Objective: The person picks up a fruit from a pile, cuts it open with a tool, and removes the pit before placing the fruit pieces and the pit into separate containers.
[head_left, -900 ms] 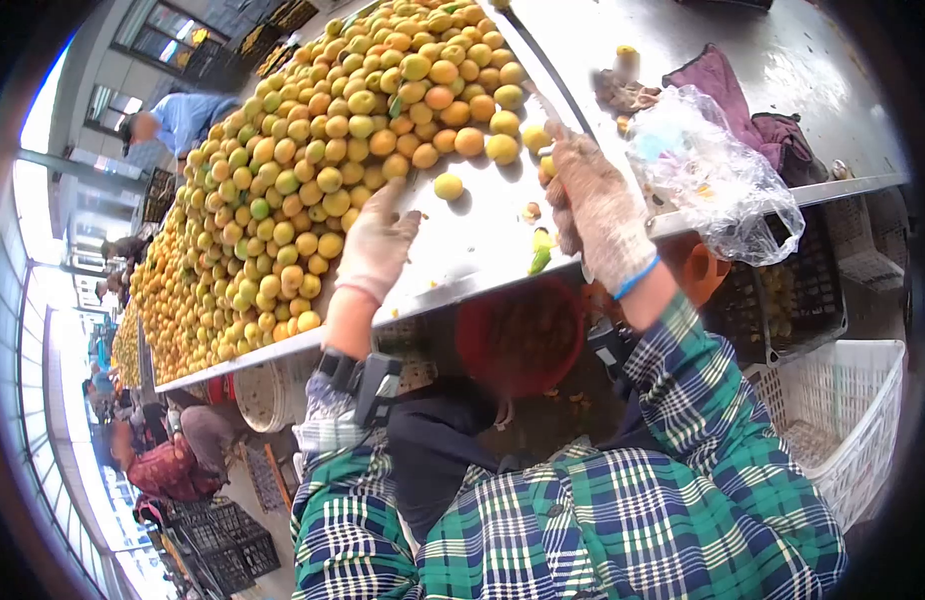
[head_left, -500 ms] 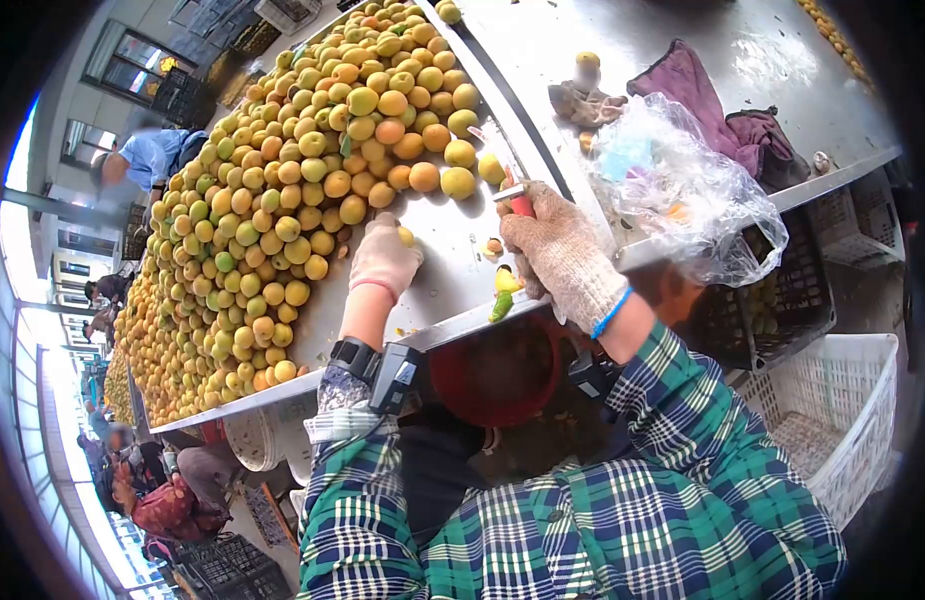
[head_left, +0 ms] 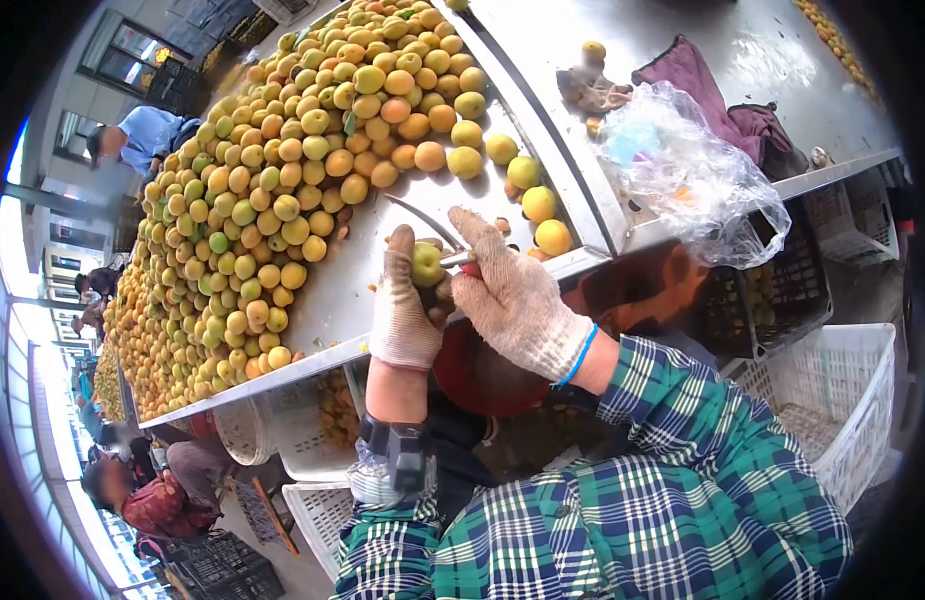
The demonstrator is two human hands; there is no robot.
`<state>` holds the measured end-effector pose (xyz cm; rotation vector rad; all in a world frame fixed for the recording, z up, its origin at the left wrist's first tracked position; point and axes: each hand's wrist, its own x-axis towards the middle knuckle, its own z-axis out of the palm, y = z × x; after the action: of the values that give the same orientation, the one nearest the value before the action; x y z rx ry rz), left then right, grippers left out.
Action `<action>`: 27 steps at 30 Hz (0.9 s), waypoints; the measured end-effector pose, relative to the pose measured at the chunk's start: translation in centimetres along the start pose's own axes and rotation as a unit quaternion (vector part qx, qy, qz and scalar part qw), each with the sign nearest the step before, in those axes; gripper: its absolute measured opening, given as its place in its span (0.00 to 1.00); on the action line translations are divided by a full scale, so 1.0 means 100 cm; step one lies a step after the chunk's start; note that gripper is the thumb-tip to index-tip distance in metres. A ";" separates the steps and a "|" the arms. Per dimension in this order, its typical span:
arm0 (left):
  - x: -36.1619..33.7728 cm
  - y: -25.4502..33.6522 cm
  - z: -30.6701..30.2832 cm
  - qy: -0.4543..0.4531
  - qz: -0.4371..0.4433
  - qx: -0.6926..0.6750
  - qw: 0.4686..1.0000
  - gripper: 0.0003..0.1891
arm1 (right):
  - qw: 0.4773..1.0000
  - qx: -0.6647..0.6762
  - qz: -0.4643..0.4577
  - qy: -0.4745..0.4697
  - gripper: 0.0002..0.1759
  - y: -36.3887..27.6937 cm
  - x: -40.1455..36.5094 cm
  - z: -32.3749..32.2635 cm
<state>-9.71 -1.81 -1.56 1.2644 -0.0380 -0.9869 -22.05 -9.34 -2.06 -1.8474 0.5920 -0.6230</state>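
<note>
One fruit [head_left: 429, 266]: greenish yellow, above the near edge of the table [head_left: 328, 305], in the left hand, at the knife's metal.
Handling: probably light and fairly firm, likely easy to bruise, perhaps slippery once wet with juice; best taken around the sides, with the face toward the knife left free.
Left hand [head_left: 407, 315]: gloved, curled narrow around the fruit, palm partly hidden.
Right hand [head_left: 528, 308]: gloved, closed around one knife [head_left: 457, 259], index finger stretched forward.
Knife: red at the grip; touching the fruit or merely overlapping in view, cannot tell.
Loose fruits [head_left: 539, 204]: four, in a row by the right edge of the table, near the right hand.
Pile [head_left: 273, 200]: yellow to orange, ahead and to the left, too many to count.
Second table [head_left: 648, 25]: one clear bag [head_left: 683, 170], crumpled, just beside some purple cloth [head_left: 683, 75].
Below: one red bucket [head_left: 491, 385] under the near edge; one black crate [head_left: 811, 265] and one white crate [head_left: 863, 405] at right.
Co-workers: at least two, one in blue [head_left: 148, 135], one in dark red [head_left: 161, 508]; farther figures too small to count.
</note>
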 end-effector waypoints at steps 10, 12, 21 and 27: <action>-0.002 -0.011 -0.017 0.024 0.036 -0.076 0.996 0.26 | 0.996 -0.086 -0.001 -0.014 0.36 -0.005 0.002 0.040; -0.011 -0.008 -0.013 0.027 0.099 -0.042 0.994 0.26 | 0.995 -0.096 -0.011 -0.031 0.37 -0.007 0.002 0.047; -0.011 -0.025 -0.042 0.114 0.342 0.228 0.904 0.24 | 0.980 -0.146 -0.123 0.056 0.41 -0.007 -0.008 0.064; -0.021 -0.022 -0.036 0.124 0.381 0.255 0.880 0.25 | 0.978 -0.146 -0.132 0.063 0.39 -0.003 -0.011 0.069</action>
<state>-10.46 2.37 -3.59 1.6535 -0.5869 -0.1128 -18.28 -3.77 -4.13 -2.1973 0.5465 -0.8704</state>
